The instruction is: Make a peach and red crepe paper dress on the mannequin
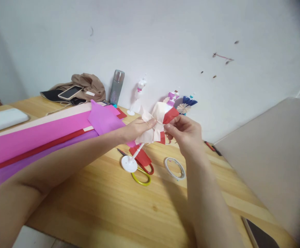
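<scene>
A miniature mannequin on a white stand [129, 164], dressed in a cream and red paper dress [161, 111], is held tilted above the table. My left hand [136, 129] is closed on the cream paper at its waist, thumb on the front. From the right, my right hand [184, 131] pinches the edge of the dress beside the red paper; its fingertips are partly hidden. Under the stand's base lie scissors with yellow and red handles [141, 179] and a piece of red paper [141, 155]. A roll of white tape [175, 168] lies to their right.
Pink and purple paper sheets [62, 129] spread across the left. At the back stand a grey bottle [116, 86], a white mannequin [139, 89] and decorated mannequins partly hidden. A phone lies on a cap [71, 92], beside brown cloth [89, 86]; another phone [259, 234] is front right.
</scene>
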Action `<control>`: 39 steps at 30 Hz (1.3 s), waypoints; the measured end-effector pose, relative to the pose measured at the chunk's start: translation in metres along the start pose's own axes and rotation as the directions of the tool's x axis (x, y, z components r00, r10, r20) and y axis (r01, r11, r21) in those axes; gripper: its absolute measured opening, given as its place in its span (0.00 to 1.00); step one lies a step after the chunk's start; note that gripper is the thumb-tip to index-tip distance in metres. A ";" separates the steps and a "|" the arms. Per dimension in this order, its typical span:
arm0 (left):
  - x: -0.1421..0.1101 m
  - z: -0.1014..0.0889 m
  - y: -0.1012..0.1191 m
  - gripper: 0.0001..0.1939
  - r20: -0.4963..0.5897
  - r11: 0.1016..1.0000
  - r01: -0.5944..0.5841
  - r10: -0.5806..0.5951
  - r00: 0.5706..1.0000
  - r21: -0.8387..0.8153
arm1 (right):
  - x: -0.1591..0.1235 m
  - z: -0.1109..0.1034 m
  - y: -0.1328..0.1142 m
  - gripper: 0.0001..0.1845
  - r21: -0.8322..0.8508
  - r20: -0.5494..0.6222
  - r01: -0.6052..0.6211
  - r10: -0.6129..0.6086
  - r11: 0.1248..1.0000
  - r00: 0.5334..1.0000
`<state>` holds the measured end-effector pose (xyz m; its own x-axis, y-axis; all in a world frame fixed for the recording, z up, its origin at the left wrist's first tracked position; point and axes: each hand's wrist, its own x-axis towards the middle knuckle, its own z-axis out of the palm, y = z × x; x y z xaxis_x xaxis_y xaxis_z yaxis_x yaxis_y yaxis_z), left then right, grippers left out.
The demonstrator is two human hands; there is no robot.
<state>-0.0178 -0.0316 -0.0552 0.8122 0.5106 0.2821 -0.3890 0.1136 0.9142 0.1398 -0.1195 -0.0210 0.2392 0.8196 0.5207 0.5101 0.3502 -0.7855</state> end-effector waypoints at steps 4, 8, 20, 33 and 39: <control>0.005 -0.002 -0.008 0.21 0.069 0.988 -0.052 0.062 0.996 -0.143 | 0.000 0.003 0.002 0.13 0.061 0.041 -0.019 0.017 0.998 0.999; 0.010 -0.006 -0.017 0.16 0.004 0.972 -0.088 0.091 0.996 -0.219 | 0.000 0.007 0.002 0.15 0.073 0.063 -0.030 0.025 0.997 0.998; 0.008 0.000 -0.016 0.17 -0.048 0.968 -0.001 -0.011 0.999 -0.250 | 0.000 -0.002 0.010 0.09 -0.019 0.073 -0.002 0.003 1.000 0.997; 0.001 0.009 -0.013 0.28 0.165 0.967 0.036 0.006 0.986 -0.251 | -0.001 -0.012 0.011 0.12 0.125 0.154 0.073 -0.092 0.989 0.984; 0.002 0.008 -0.010 0.23 0.166 0.940 0.085 -0.031 0.986 -0.331 | -0.001 -0.016 0.028 0.14 0.104 0.181 0.043 -0.062 0.994 0.982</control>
<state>-0.0086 -0.0390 -0.0613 0.8847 0.3586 0.2979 -0.4403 0.4327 0.7867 0.1665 -0.1181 -0.0383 0.0538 0.8649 0.4990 0.4310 0.4307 -0.7929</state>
